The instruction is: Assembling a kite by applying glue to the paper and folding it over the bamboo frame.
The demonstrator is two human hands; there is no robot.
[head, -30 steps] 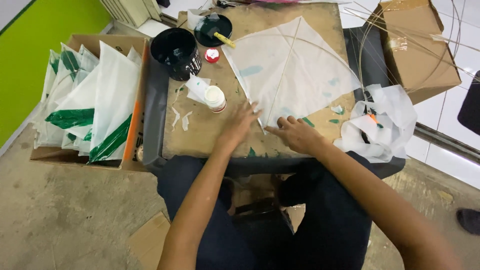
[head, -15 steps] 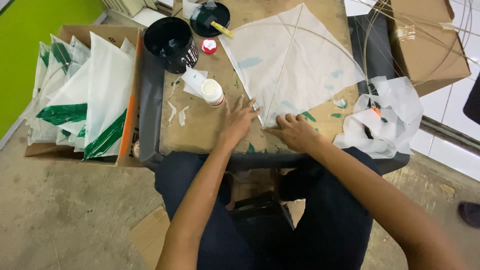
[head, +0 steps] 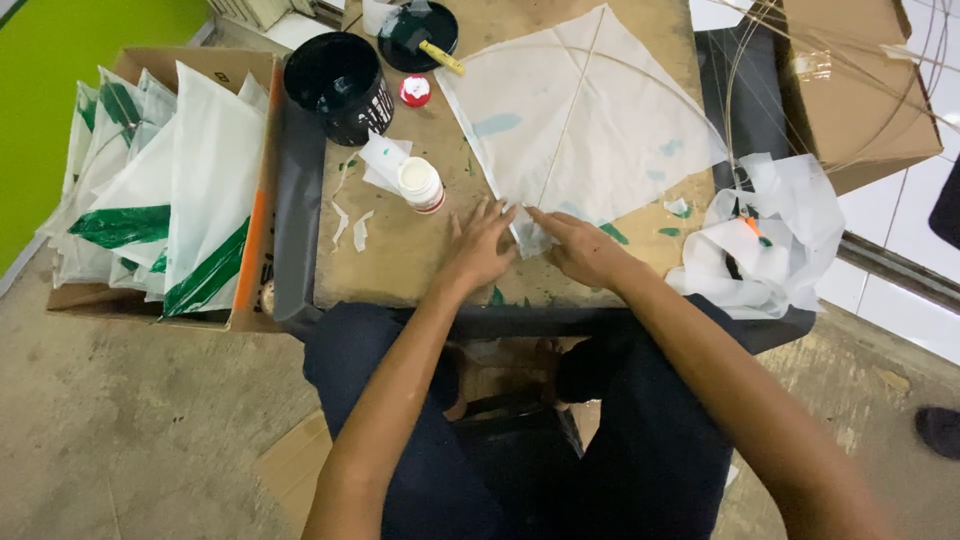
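Observation:
A white paper kite point(head: 590, 110) with thin stick spars lies flat on a brown work board point(head: 420, 260). Its bottom tip points toward me. My left hand point(head: 480, 245) presses flat on the board, fingers spread, touching the left side of the kite's tip. My right hand point(head: 580, 248) presses on the tip from the right, fingers on the paper. Neither hand grips anything. A small white glue bottle point(head: 422, 184) stands just left of my left hand.
A black pot point(head: 340, 85) and a black lid with a yellow-handled brush point(head: 418, 30) sit at the back. A cardboard box of white and green kites point(head: 160, 170) stands left. Crumpled white plastic point(head: 760, 240) lies right; another cardboard box point(head: 850, 90) beyond it.
Both hands stayed pressed on the kite's bottom tip, the fingers shifting slightly closer over the paper. The view shifted a little.

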